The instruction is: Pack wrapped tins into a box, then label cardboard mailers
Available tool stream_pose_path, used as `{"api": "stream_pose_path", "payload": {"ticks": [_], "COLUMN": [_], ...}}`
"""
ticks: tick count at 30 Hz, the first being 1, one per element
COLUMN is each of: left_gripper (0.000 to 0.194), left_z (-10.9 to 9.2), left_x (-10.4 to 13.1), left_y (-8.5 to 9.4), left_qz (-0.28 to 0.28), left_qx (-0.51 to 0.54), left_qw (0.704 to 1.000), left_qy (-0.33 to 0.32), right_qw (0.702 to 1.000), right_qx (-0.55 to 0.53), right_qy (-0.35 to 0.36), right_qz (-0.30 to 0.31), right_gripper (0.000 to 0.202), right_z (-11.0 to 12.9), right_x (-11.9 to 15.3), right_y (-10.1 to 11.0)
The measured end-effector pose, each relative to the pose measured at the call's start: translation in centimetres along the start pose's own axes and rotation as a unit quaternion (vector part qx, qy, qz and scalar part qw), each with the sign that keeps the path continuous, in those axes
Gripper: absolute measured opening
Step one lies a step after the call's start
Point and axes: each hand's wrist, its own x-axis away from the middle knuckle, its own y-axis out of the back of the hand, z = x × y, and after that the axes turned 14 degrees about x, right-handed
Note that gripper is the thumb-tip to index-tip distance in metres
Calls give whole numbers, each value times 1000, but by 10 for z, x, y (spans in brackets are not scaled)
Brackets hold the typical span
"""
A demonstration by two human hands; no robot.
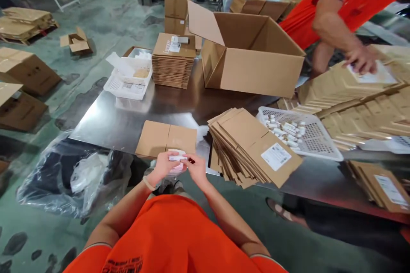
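Note:
In front of my body, both hands meet over the near edge of the metal table. My left hand [165, 164] is closed, with its thumb on a small white box [177, 158] that has faint print. The fingers of my right hand [194, 165] pinch the right end of the same box. Just beyond the hands lies a flat, creased cardboard piece [166, 135]. Under the hands shows something pinkish-white whose kind I cannot make out. To the right, a leaning pile of flattened cartons [246, 140] carries a white label [276, 156] on its top sheet.
A white basket [315, 136] holds several small white items. Farther back stand a large open carton [256, 68], a stack of flattened cartons [173, 66] and white trays [128, 87]. At right, a co-worker's hand [361, 59] rests on stacked cardboard. A plastic-lined bin [77, 179] stands at left.

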Motion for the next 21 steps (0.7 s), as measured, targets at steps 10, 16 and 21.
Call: {"api": "stream_pose_path", "payload": {"ticks": [10, 16, 21], "left_gripper": [33, 43, 54], "left_z": [49, 84, 96], "left_x": [6, 11, 17], "left_y": [12, 12, 30], "left_qz": [48, 59, 83], "left_qx": [65, 88, 75], "left_qw": [986, 977, 982], "left_qy": [143, 183, 154], "right_qw": [989, 973, 956], "right_qx": [83, 229, 290], "right_qy": [82, -6, -39], "right_qz": [-86, -36, -10], "right_gripper": [14, 10, 20], "right_z": [-20, -18, -28], "right_x": [-28, -146, -157], "right_y": [11, 5, -9]}}
